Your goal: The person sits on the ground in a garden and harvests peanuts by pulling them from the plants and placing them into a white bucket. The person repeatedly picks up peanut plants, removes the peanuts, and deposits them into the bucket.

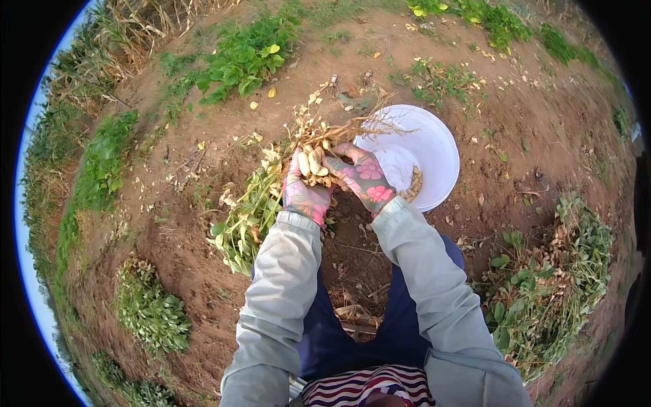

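My left hand [307, 196], in a pink flowered glove, is wrapped around the pods and stems of a pulled peanut plant [252, 219]. Its leafy tops droop to the left, while the bare roots [351, 129] stretch right across the rim of a white bucket [442, 142]. Several pale peanut pods [313, 162] show between my hands. My right hand [363, 175], gloved in a matching flower print, grips the pod cluster from the right, its fingertips partly hidden. Some loose peanuts [414, 185] lie at the bottom of the bucket.
A large heap of pulled peanut plants [554, 285] lies to my right. Smaller leafy bunches [150, 308] rest on the soil at the left. Green bean-like plants [244, 56] grow ahead, and dry stalks [137, 30] stand at the far left.
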The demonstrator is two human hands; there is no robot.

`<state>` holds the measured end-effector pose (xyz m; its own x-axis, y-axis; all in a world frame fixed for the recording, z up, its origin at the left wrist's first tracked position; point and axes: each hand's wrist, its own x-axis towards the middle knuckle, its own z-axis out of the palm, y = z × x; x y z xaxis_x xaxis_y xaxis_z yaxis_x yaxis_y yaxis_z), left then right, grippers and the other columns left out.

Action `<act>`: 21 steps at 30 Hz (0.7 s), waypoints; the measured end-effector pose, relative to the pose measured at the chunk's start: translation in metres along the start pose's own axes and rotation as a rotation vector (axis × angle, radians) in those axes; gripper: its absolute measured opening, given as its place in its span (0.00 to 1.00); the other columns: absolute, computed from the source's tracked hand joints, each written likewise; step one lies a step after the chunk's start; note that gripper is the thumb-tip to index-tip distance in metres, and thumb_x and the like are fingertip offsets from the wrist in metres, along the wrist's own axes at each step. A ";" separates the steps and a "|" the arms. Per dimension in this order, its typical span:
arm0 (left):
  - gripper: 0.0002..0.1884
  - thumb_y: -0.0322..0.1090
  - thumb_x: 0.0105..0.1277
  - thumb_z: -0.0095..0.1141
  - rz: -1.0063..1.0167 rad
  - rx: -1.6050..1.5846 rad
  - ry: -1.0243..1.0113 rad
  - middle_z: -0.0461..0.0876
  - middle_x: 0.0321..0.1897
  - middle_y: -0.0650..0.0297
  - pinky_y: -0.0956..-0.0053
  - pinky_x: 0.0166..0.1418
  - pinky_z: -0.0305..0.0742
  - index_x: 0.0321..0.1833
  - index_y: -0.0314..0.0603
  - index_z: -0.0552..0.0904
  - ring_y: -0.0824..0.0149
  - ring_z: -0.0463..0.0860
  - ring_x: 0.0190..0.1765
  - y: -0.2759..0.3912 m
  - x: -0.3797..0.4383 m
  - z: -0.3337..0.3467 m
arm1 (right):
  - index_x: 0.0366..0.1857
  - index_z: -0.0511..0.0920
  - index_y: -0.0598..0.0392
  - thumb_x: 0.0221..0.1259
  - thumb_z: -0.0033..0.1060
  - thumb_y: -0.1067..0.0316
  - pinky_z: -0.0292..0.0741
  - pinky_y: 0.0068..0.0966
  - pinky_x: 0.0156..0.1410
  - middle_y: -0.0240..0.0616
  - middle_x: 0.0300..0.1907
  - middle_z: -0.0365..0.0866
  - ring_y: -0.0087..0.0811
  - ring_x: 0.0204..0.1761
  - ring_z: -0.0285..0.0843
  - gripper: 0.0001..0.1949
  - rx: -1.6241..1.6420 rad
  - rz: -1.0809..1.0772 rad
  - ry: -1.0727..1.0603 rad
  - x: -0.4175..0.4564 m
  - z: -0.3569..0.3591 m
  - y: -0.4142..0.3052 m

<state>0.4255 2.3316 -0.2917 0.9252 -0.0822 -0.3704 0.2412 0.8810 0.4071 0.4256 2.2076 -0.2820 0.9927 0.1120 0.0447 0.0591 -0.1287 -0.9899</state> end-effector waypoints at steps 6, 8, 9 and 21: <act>0.11 0.44 0.63 0.52 0.036 -0.020 -0.032 0.80 0.35 0.64 0.63 0.47 0.73 0.39 0.47 0.77 0.63 0.77 0.40 0.001 0.001 -0.007 | 0.37 0.75 0.60 0.55 0.58 0.59 0.62 0.21 0.18 0.31 0.17 0.71 0.21 0.14 0.66 0.14 0.195 0.132 -0.064 -0.011 0.005 -0.020; 0.10 0.42 0.64 0.51 0.038 -0.031 -0.017 0.80 0.35 0.63 0.65 0.45 0.74 0.40 0.45 0.76 0.64 0.78 0.40 -0.001 0.000 -0.001 | 0.35 0.75 0.57 0.56 0.57 0.60 0.56 0.18 0.18 0.26 0.16 0.68 0.17 0.14 0.61 0.11 0.472 0.188 -0.159 -0.010 0.001 -0.013; 0.10 0.42 0.64 0.51 0.042 -0.011 -0.021 0.80 0.36 0.63 0.65 0.45 0.74 0.41 0.44 0.76 0.64 0.78 0.40 0.001 -0.001 -0.001 | 0.36 0.75 0.56 0.57 0.58 0.60 0.55 0.17 0.18 0.25 0.16 0.67 0.16 0.14 0.60 0.11 0.571 0.227 -0.198 -0.010 -0.001 -0.015; 0.18 0.54 0.59 0.51 0.040 -0.101 0.022 0.79 0.37 0.61 0.67 0.33 0.74 0.42 0.48 0.79 0.60 0.77 0.36 0.037 -0.010 0.008 | 0.38 0.77 0.54 0.53 0.57 0.61 0.72 0.29 0.46 0.37 0.35 0.79 0.38 0.39 0.76 0.12 -1.011 -0.177 0.170 -0.021 -0.071 0.007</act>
<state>0.4279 2.3613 -0.2667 0.9264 -0.0371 -0.3746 0.1728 0.9260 0.3356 0.4123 2.1341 -0.2799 0.9584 0.0793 0.2740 0.1877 -0.8986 -0.3966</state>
